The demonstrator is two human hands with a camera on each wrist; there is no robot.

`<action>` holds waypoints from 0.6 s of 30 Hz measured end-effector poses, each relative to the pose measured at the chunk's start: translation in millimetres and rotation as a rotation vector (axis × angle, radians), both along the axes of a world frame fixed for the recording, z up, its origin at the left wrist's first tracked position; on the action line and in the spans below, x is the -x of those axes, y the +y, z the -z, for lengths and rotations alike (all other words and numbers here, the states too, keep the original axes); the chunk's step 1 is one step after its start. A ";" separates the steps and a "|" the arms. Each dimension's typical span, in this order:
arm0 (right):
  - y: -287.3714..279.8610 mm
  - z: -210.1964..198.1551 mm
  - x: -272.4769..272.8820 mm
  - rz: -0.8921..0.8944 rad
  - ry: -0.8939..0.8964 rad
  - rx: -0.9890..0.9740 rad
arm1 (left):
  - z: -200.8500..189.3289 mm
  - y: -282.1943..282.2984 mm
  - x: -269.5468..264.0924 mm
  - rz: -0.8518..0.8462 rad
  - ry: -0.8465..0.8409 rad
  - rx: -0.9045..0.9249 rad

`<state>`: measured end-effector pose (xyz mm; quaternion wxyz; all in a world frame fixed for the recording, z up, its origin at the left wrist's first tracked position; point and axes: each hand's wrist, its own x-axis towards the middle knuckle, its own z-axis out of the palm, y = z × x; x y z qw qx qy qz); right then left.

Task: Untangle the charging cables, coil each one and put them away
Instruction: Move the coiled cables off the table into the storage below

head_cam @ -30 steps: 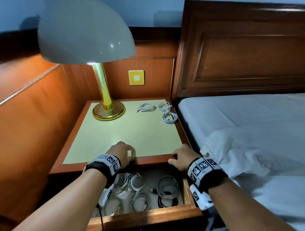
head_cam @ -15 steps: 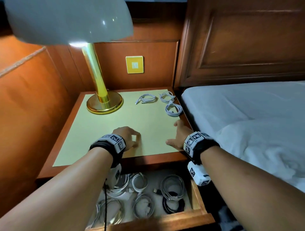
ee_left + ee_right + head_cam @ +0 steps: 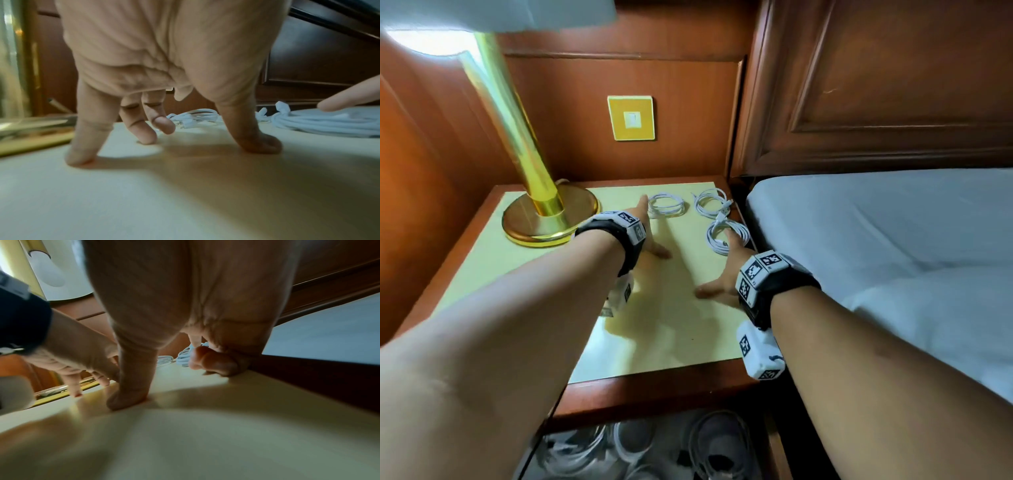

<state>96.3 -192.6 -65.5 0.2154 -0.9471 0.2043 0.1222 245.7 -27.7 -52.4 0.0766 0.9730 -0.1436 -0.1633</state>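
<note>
Three white coiled cables lie at the back right of the yellow nightstand top (image 3: 671, 325): a left coil (image 3: 666, 207), a far right coil (image 3: 710, 202) and a nearer right coil (image 3: 727, 236). My left hand (image 3: 650, 236) is spread with its fingertips (image 3: 79, 160) on the tabletop, just short of the left coil (image 3: 195, 116), and holds nothing. My right hand (image 3: 722, 274) has its thumb (image 3: 127, 399) planted on the top. Its straight forefinger (image 3: 349, 100) reaches over the nearer right coil (image 3: 329, 123). Whether it touches the coil is unclear.
The gold lamp base (image 3: 548, 222) stands at the back left, its stem rising past my left arm. The drawer (image 3: 774, 455) below is pulled out, with several coiled cables (image 3: 709, 442) inside. The bed (image 3: 876, 233) runs along the right side.
Both hands have moved from the nightstand's front edge across the top to the coils at the back. My head has leaned in closer.
</note>
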 end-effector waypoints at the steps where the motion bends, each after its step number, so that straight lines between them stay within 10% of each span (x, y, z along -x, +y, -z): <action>1: -1.4 0.7 -3.4 -0.007 0.012 -0.003 | 1.1 -4.9 -11.8 0.031 -0.003 -0.015; 10: -6.2 4.9 -10.4 0.023 0.050 -0.036 | -1.3 -20.7 -22.7 0.183 -0.067 -0.053; 18: 24.0 -8.8 19.5 -0.012 0.085 0.010 | -5.2 74.4 46.2 0.018 -0.049 -0.017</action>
